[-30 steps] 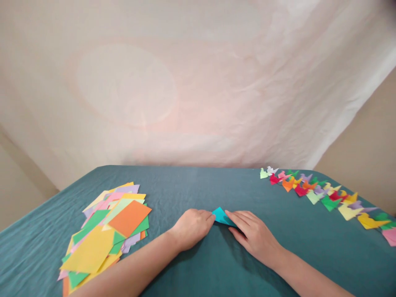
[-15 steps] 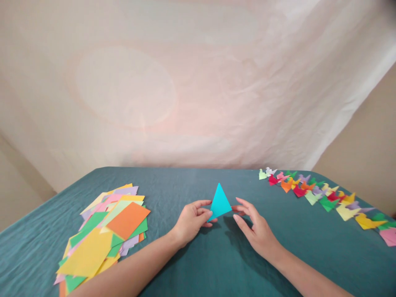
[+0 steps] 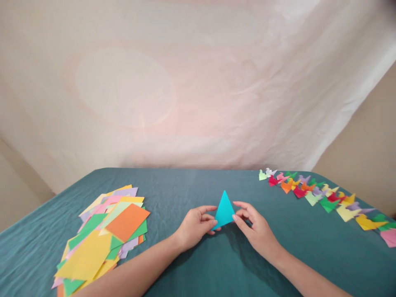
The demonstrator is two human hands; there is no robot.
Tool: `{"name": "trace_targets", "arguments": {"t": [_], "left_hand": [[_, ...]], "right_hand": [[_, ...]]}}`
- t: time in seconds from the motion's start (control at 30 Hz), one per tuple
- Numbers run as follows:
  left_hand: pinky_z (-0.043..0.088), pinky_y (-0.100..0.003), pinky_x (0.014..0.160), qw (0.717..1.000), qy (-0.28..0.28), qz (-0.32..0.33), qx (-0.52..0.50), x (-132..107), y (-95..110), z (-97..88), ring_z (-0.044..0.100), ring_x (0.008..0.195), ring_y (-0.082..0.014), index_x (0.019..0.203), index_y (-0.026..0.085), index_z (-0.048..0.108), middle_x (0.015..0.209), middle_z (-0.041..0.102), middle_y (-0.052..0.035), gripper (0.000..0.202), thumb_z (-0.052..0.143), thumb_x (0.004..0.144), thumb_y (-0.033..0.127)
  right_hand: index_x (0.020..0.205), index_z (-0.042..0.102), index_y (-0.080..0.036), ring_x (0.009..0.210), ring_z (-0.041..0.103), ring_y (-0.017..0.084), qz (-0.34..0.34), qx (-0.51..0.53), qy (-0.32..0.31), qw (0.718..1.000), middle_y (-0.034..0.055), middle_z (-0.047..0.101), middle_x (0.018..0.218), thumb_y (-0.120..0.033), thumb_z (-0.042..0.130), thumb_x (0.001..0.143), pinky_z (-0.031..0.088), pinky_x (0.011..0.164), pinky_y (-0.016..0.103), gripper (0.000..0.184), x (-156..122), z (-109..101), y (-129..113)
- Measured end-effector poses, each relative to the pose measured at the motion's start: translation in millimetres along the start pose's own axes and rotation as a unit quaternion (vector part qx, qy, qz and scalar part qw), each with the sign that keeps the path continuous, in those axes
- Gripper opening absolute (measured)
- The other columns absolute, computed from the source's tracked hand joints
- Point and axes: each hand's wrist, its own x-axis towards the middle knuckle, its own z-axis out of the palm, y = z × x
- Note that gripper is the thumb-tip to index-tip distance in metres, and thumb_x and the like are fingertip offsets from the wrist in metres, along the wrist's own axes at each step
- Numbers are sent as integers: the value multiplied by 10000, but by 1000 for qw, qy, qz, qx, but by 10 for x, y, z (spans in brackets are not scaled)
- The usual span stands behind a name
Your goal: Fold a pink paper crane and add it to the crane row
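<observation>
A bright blue piece of paper (image 3: 225, 211), folded to a triangle with its point up, is held just above the cloth between my two hands. My left hand (image 3: 198, 222) pinches its lower left corner between thumb and fingers. At the lower right corner, my right hand (image 3: 252, 222) has its thumb and fingertips closed on the edge. The fingers behind the paper are partly hidden.
A loose pile of coloured paper sheets (image 3: 89, 251) lies on the left of the green-blue tablecloth (image 3: 173, 189). Rows of small folded paper birds (image 3: 328, 203) stand along the right side. A pale sheet (image 3: 198, 103) hangs behind the table.
The blue paper has shifted slightly right and down with my left hand. My right thumb and fingers, which were more spread, have closed on its right corner.
</observation>
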Motion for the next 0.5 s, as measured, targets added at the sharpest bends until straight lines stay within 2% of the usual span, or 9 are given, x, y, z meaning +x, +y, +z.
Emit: {"name": "trace_targets", "arguments": {"t": [0.23,0.5], "left_hand": [[478,-242,641,999,-19,0,28,5,-38,-17,633,649,-136,1167,117,493,735,654,-19,595,707,617,188],[495,-273,598,1000,-18,6,16,-5,-17,14,643,614,-169,1111,103,514,651,631,-8,543,710,629,260]], "right_hand": [[1109,455,-175,732,593,164,-28,-28,32,999,18,618,757,-337,454,861,463,732,286,296,-21,-5,7],[1076,473,-185,774,601,172,-56,-56,64,995,26,625,785,-320,464,860,459,760,285,255,-66,0,-10]]}}
